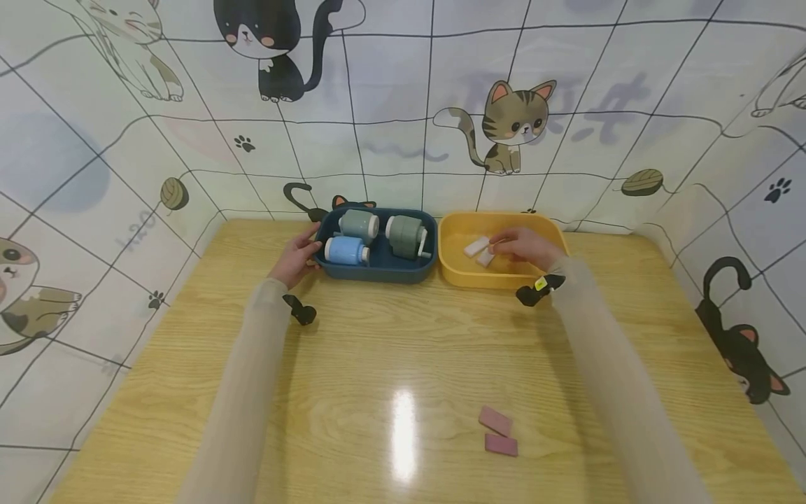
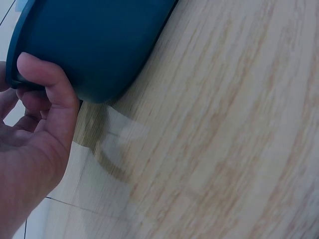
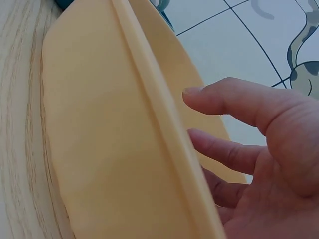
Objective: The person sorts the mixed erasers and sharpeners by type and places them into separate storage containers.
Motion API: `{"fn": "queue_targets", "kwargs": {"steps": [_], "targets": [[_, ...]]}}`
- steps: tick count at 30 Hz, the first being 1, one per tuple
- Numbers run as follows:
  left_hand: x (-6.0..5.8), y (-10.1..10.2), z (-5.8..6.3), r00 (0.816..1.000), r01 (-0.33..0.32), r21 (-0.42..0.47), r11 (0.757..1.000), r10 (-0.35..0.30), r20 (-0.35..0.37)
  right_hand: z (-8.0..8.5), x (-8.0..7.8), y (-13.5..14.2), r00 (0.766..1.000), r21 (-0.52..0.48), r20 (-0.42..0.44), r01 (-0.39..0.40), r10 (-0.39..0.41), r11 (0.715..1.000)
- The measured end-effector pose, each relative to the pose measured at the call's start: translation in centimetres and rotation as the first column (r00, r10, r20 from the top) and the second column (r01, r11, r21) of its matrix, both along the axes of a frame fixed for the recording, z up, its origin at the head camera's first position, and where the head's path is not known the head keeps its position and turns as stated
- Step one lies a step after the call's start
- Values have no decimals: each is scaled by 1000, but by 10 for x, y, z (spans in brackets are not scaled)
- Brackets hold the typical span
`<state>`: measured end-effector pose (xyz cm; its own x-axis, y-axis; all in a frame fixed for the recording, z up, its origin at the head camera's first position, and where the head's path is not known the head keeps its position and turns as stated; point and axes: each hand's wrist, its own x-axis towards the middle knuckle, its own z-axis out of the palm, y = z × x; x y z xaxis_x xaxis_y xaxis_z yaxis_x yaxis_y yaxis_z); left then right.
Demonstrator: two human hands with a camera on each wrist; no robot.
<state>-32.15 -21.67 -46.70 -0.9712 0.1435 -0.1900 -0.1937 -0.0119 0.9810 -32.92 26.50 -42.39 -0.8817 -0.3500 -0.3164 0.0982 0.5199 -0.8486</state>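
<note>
My left hand (image 1: 294, 257) holds the left end of a dark blue bin (image 1: 378, 274), with the thumb (image 2: 47, 74) against its outer wall. Inside lie a light blue cylinder-like device (image 1: 346, 250), a grey-green one (image 1: 359, 225) and a dark green one with a white crank (image 1: 406, 236). My right hand (image 1: 525, 246) reaches into a yellow bin (image 1: 485, 280), fingertips right at two small white rectangular blocks (image 1: 476, 246). In the right wrist view its thumb and index finger stand apart; the yellow rim hides the lower fingertips.
Two pink rectangular blocks (image 1: 497, 421) lie close together on the wooden table (image 1: 352, 350), toward the front right. Both bins stand side by side near the back edge, against a cat-patterned curtain (image 1: 390, 84) that also runs along both sides.
</note>
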Motion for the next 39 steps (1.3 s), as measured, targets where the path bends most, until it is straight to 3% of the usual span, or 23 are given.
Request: {"fn": "queue_targets", "kwargs": {"steps": [7, 17, 26, 39], "targets": [[-1, -1, -1, 1000, -1, -3, 1000, 1, 4, -2, 1, 2, 1000, -1, -12, -20, 20, 1000], [12, 6, 20, 1000, 26, -18, 999, -26, 13, 11, 10, -2, 995, 25, -65, -80, 81, 997], [13, 4, 19, 1000, 28, -18, 999, -28, 1, 22, 23, -8, 990, 67, -99, -95, 101, 993], [13, 6, 20, 1000, 27, -16, 1000, -27, -6, 37, 64, -13, 966, 91, -178, -173, 187, 981]]}}
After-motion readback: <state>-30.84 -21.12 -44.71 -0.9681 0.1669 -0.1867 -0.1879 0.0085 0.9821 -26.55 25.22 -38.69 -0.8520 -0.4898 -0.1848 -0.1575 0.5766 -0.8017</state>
